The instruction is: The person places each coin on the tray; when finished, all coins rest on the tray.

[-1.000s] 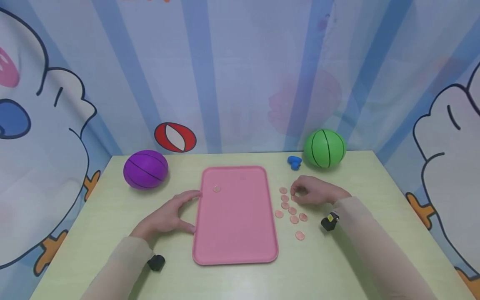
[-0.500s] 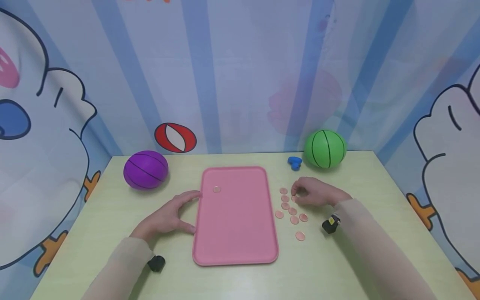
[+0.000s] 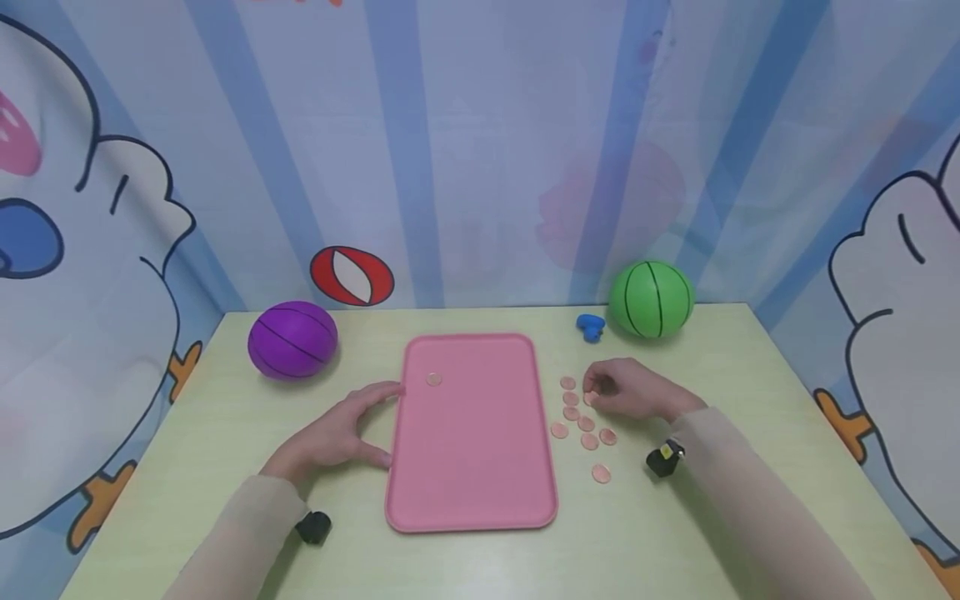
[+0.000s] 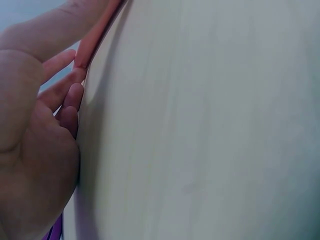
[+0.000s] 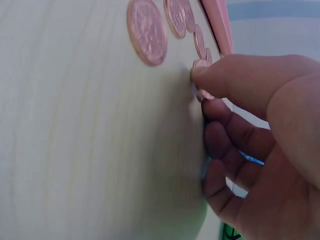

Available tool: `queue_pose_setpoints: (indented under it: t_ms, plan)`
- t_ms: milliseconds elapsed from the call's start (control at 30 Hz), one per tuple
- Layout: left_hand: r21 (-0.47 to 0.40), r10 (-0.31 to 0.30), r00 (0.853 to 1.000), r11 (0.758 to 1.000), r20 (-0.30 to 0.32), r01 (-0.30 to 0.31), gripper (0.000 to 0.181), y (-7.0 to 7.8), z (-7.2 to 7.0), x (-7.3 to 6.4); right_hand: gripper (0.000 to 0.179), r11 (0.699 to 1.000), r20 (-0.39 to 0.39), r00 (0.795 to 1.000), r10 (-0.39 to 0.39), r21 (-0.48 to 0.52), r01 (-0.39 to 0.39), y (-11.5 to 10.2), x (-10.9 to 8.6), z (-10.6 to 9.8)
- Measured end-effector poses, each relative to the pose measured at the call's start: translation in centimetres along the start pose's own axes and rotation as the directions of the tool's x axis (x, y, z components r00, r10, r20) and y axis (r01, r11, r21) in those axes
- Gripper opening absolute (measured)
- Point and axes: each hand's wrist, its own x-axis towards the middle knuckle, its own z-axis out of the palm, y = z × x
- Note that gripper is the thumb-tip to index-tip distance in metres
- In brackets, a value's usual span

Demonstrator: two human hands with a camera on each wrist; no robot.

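Observation:
A pink tray (image 3: 472, 450) lies flat in the middle of the table, with one copper-coloured coin (image 3: 434, 379) on its upper left part. My left hand (image 3: 337, 429) is spread beside the tray, thumb and forefinger touching its left edge. To the tray's right, my right hand (image 3: 630, 389) is low over the table. Its thumb and forefinger pinch a coin (image 5: 204, 93) at the tabletop, partly covered by the thumb in the right wrist view. Several more coins (image 3: 589, 442) lie loose between this hand and the tray.
A purple ball (image 3: 292, 340) sits at the back left of the table (image 3: 645, 542). At the back right are a green ball (image 3: 652, 299) and a small blue object (image 3: 591, 327). A printed curtain (image 3: 487, 150) stands behind the table.
My right hand has shifted slightly toward me, and the coin at its fingertips has moved a little to the right. The left hand and the tray have stayed put.

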Motion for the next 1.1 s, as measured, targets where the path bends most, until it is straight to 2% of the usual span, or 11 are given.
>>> queue_pose_setpoints:
  t_ms: [267, 433, 767, 1100]
  plan:
    - [0.004, 0.009, 1.000, 1.000, 0.000, -0.009, 0.113, -0.10, 0.05, -0.07, 0.009, 1.000, -0.004, 1.000, -0.008, -0.020, 0.008, -0.79, 0.09, 0.07]
    - [0.006, -0.001, 1.000, 1.000, 0.001, 0.001, 0.113, -0.02, 0.04, -0.10, 0.010, 1.000, -0.025, 0.999, -0.025, 0.016, 0.025, -1.06, -0.17, 0.21]
    - [0.005, -0.014, 1.000, 1.000, 0.002, 0.014, 0.114, 0.10, -0.01, -0.10, 0.010, 0.994, -0.051, 0.998, -0.046, 0.101, 0.051, -0.49, -0.29, 0.49]
    - [0.004, -0.019, 1.000, 1.000, 0.002, 0.019, 0.113, -0.03, -0.07, 0.07, 0.020, 0.993, -0.044, 0.998, -0.045, 0.106, 0.049, -0.13, -0.16, 0.09]
